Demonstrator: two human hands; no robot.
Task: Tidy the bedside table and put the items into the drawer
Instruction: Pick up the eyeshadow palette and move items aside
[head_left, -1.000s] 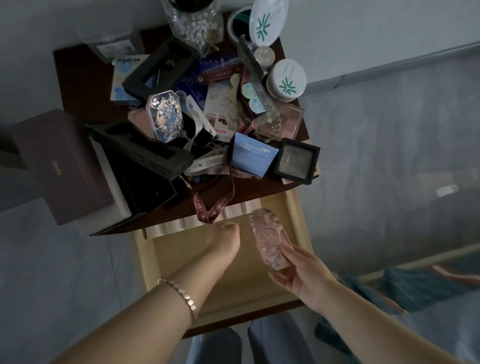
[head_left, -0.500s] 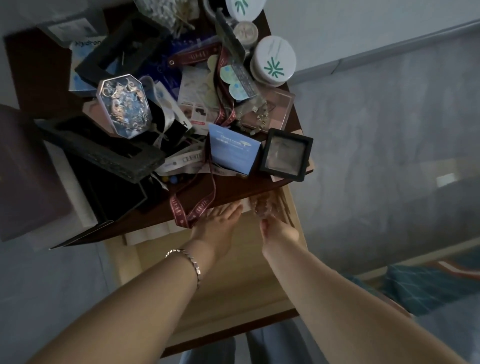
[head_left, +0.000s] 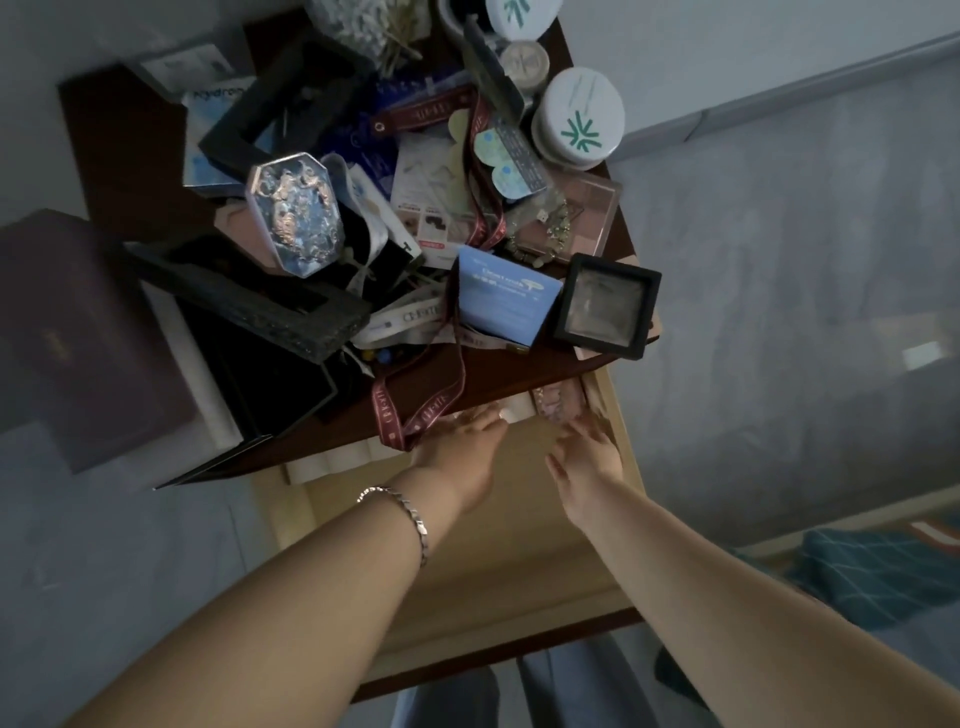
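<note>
Step in hand: stowing one item. The drawer (head_left: 509, 561) is pulled open under the desk (head_left: 104, 130). A pink case (head_left: 558, 402) lies in the drawer's back right corner, partly tucked under the desk edge.

Hands:
- The right hand (head_left: 587, 457) has loose, spread fingers and grips nothing. Its fingertips sit just beside the pink case; I cannot tell if they touch it.
- The left hand (head_left: 462, 447), with a bracelet (head_left: 400, 512) on the wrist, is flat with fingers straight. It reaches to the back of the drawer by a row of white rolls (head_left: 332, 457) and holds nothing.

My read is that the placement is done or nearly done and the task is barely started, since the desk carries almost all the clutter.

Nearest candidates at the front edge:
- red ribbon (head_left: 415, 410), looped over the edge and hanging just above the left hand
- blue box (head_left: 506, 301)
- black frame case (head_left: 605, 312), overhanging the right corner

Next move: pull both hands out of the drawer and up to the desk front. The right hand is well placed for the frame case, which looks rigid and should take a simple pinch across its sides. The ribbon runs under the blue box, so lift the box first — otherwise the ribbon likely drags neighbours off the edge. The octagonal tin (head_left: 295, 218) sits tilted on the pile, so leave it until what props it is clear.
</note>
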